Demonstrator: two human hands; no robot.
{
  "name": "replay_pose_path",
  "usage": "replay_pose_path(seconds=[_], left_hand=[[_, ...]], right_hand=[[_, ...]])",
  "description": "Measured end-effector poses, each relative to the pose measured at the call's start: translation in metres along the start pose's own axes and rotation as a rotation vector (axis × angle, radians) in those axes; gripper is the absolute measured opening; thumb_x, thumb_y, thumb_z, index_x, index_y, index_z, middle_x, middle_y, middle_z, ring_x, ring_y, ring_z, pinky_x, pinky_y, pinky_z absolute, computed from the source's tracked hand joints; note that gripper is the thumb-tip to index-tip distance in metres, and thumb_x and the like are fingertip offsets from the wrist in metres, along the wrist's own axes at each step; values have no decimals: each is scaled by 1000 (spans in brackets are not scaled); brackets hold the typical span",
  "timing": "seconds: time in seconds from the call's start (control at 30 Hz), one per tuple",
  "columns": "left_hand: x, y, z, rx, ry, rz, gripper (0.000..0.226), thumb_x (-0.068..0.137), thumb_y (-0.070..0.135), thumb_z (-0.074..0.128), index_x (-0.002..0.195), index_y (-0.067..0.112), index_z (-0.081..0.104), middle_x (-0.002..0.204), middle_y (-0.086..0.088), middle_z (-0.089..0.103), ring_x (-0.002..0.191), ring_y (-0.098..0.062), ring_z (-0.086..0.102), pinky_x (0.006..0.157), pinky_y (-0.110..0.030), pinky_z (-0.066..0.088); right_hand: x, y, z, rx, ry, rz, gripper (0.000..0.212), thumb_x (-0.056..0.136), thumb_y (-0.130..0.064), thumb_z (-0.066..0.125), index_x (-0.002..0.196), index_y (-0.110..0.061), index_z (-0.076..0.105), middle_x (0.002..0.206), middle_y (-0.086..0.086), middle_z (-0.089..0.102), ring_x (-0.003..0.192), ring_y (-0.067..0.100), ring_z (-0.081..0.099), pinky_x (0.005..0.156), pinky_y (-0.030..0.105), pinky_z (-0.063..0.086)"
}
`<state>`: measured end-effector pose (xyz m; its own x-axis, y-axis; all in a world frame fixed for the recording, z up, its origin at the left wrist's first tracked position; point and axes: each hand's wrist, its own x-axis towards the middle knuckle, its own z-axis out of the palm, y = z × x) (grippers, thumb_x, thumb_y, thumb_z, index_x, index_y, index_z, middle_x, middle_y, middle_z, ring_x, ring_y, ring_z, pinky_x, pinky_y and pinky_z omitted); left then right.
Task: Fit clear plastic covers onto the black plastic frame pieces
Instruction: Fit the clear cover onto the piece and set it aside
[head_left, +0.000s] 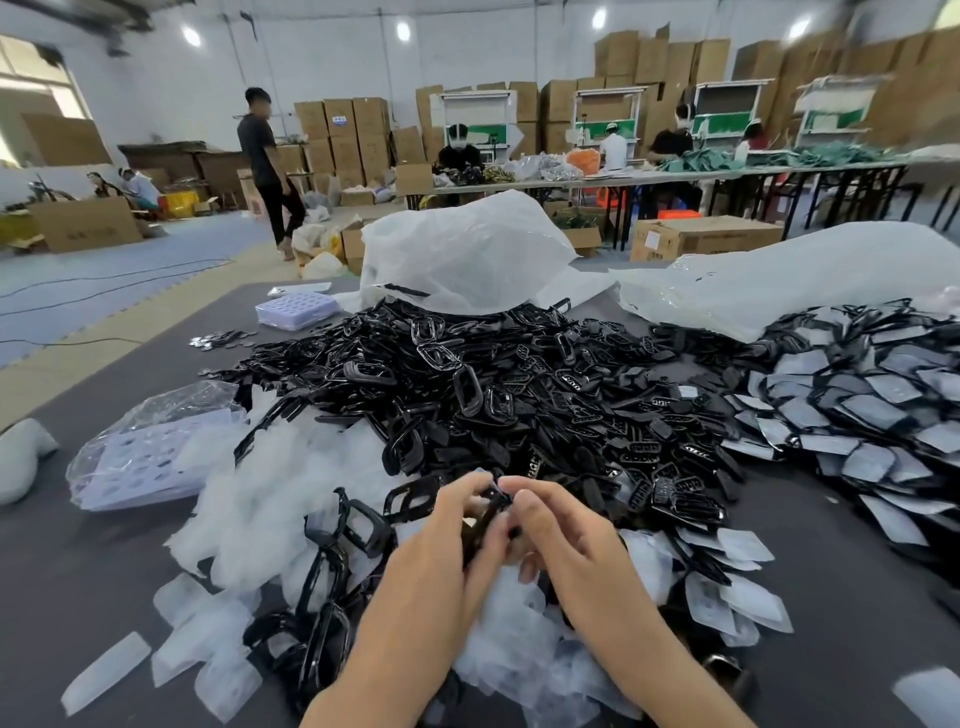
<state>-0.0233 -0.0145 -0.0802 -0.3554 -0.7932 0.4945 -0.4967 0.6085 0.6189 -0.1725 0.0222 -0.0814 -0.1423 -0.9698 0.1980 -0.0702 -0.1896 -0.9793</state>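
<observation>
My left hand (441, 540) and my right hand (561, 530) meet at the near middle of the table, fingers curled round one black plastic frame piece (485, 512) held between them. Whether a clear cover sits on it is hidden by my fingers. A big heap of black frame pieces (493, 395) spreads just beyond my hands. Loose clear plastic covers (270, 499) lie piled to the left and under my wrists. A heap of covered black pieces (872, 415) lies at the right.
Two large white plastic bags (467, 254) sit at the table's far side. A clear bag of lilac trays (140, 457) lies at the left, another tray (298, 309) further back. The dark grey table (78, 587) shows at near left. People work at benches behind.
</observation>
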Motion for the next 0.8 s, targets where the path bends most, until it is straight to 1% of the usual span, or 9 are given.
replay_pose_path(seconds=[0.1, 0.17, 0.23, 0.3, 0.43, 0.5, 0.57, 0.73, 0.8], left_hand=[[0, -2, 4, -86, -16, 1, 18, 86, 67, 43, 96, 53, 36, 90, 30, 65, 64, 1, 64, 52, -11, 45], [0, -5, 3, -142, -62, -14, 23, 84, 68, 46, 89, 46, 42, 76, 22, 67, 54, -5, 62, 48, -14, 44], [1, -6, 2, -163, -84, 13, 22, 88, 65, 51, 92, 43, 50, 69, 19, 67, 50, -6, 62, 50, -13, 46], [2, -5, 2, -154, -89, 57, 8, 94, 51, 60, 99, 46, 56, 70, 21, 67, 50, -6, 62, 53, -15, 49], [3, -3, 1, -137, -119, 71, 25, 90, 40, 71, 104, 57, 58, 76, 28, 67, 55, -1, 61, 57, -11, 47], [2, -1, 2, -129, -143, 51, 29, 87, 50, 62, 109, 64, 52, 78, 32, 66, 57, 0, 61, 58, -9, 45], [3, -1, 2, -119, -149, -31, 35, 80, 62, 54, 112, 70, 41, 79, 24, 67, 61, 0, 63, 59, -12, 46], [3, -4, 0, 20, -187, -104, 66, 73, 79, 26, 136, 57, 30, 84, 10, 64, 69, -6, 63, 71, -28, 53], [1, -2, -1, 85, -196, -92, 74, 76, 79, 20, 145, 53, 27, 80, 13, 63, 69, -3, 61, 68, -21, 50]], right_hand=[[3, -2, 0, 127, -33, 35, 25, 91, -47, 60, 104, -34, 77, 77, -6, 69, 67, 12, 63, 57, 23, 52], [4, -2, -2, 194, -38, 76, 29, 86, -50, 64, 100, -29, 78, 71, -3, 65, 59, 14, 59, 52, 25, 49], [5, -1, -3, 231, -70, 135, 34, 83, -55, 63, 94, -26, 76, 66, 1, 62, 52, 15, 56, 49, 27, 47], [5, -1, -2, 256, -113, 184, 38, 85, -55, 60, 86, -20, 73, 64, 4, 60, 51, 16, 56, 48, 28, 47], [8, -3, -5, 292, -103, 180, 33, 79, -54, 66, 73, -22, 73, 62, 5, 59, 51, 15, 55, 48, 27, 48], [9, -4, -9, 308, -75, 184, 34, 75, -53, 68, 72, -20, 73, 60, 7, 59, 50, 17, 55, 47, 29, 49], [10, -4, -11, 327, -43, 201, 33, 72, -53, 70, 69, -20, 73, 62, 8, 60, 51, 17, 56, 48, 30, 50], [7, -5, -11, 325, -18, 223, 27, 74, -49, 70, 66, -23, 72, 67, 6, 63, 57, 14, 58, 55, 26, 52], [7, -6, -10, 334, 13, 232, 27, 81, -42, 68, 65, -21, 71, 67, 7, 63, 57, 15, 58, 56, 26, 52]])
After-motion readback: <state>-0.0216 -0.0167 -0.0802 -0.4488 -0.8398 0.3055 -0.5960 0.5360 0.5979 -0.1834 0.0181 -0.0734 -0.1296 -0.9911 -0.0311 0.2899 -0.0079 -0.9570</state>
